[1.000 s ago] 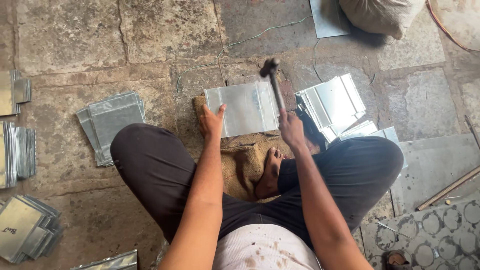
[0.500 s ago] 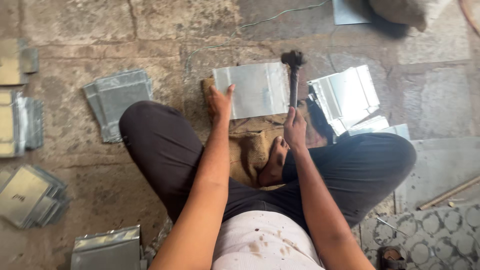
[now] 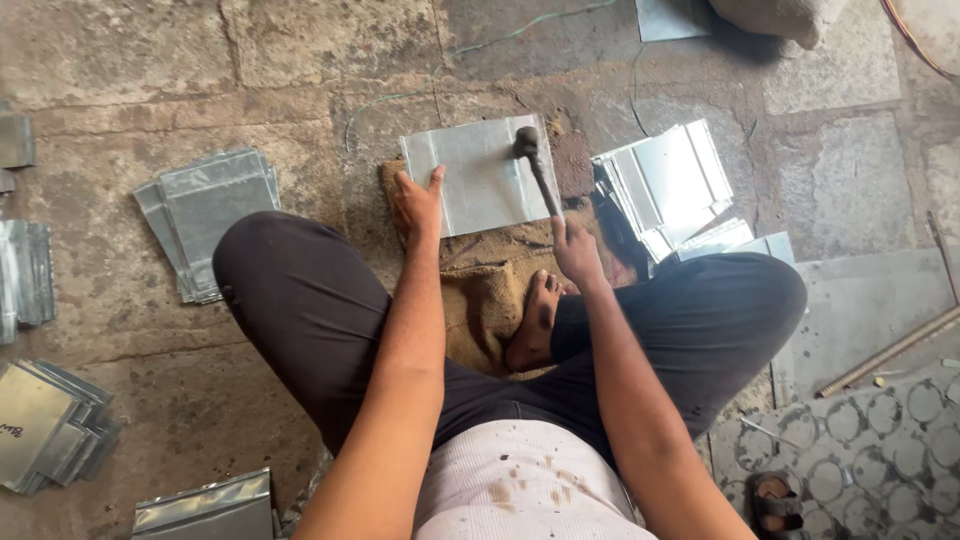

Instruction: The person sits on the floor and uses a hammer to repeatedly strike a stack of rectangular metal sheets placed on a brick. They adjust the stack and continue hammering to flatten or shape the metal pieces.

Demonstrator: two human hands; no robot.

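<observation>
2 stacks of folded metal sheets are lying far left on the stone floor (image 3: 120,60), 1 at mid-height (image 3: 25,272), 1 lower (image 3: 45,425); another grey stack (image 3: 208,215) is sitting just beyond the person's knee. Left hand (image 3: 418,203) is pressing flat, fingers spread, on the near-left edge of the metal sheet (image 3: 480,185) lying on burlap (image 3: 480,300). Right hand (image 3: 577,250) is gripping the hammer (image 3: 538,175) handle, its head touching the sheet's right part. More sheets (image 3: 665,185) are piling right.
</observation>
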